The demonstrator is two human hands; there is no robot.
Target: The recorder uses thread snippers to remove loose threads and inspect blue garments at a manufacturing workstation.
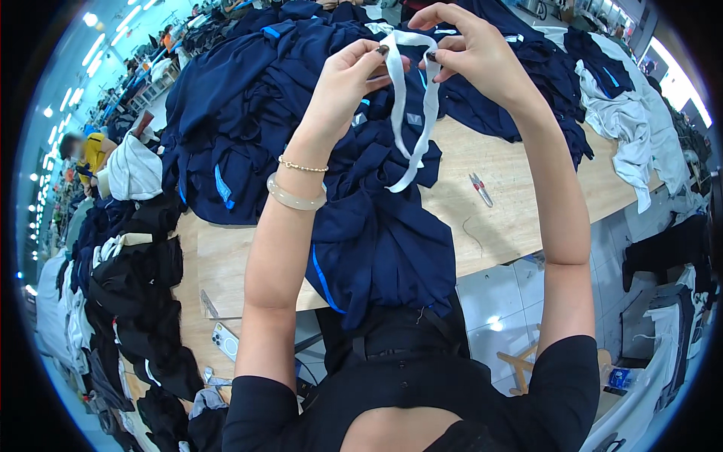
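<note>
Both my arms reach out over the table, and a white fabric strip (400, 98) hangs in a loop between my hands. My left hand (354, 74) pinches one side of the strip between thumb and fingers. With thumb and fingertips, my right hand (467, 54) grips the other side, its index finger raised and bent. The strip's lower ends cross and dangle above a navy garment (384, 233) with a bright blue edge. That garment drapes over the table's front edge onto my lap.
Red-handled thread snips (480, 190) lie on the wooden table (482, 233), right of the garment. A large heap of navy garments (233, 120) covers the far side. White cloth (617, 113) hangs at the right; black garments (143, 301) are piled left. A phone (225, 340) rests near the front edge.
</note>
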